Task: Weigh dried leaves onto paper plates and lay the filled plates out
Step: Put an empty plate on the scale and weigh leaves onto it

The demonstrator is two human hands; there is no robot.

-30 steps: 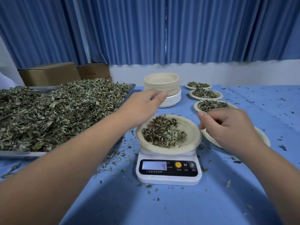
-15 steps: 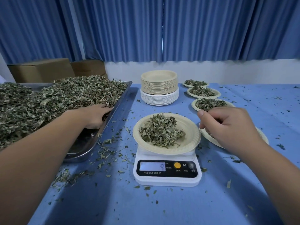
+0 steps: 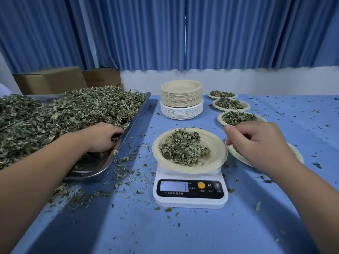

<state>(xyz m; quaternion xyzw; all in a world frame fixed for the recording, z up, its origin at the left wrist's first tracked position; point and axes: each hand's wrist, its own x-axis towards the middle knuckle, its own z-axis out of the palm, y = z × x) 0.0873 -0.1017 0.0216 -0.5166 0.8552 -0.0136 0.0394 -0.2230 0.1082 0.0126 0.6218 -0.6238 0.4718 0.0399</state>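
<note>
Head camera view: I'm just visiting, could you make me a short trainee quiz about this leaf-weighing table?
1. True or false: the paper plate on the scale holds dried leaves.
2. Where is the left hand? A in the metal tray; B on the plate stack; C on the scale.
3. Fill in: in the plate stack, tan plates sit on ___ ones.
Key: 1 true; 2 A; 3 white.

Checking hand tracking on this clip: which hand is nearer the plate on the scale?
Right. The right hand sits just off the right rim of the plate; the left hand is farther left, in the tray of dried leaves.
</note>
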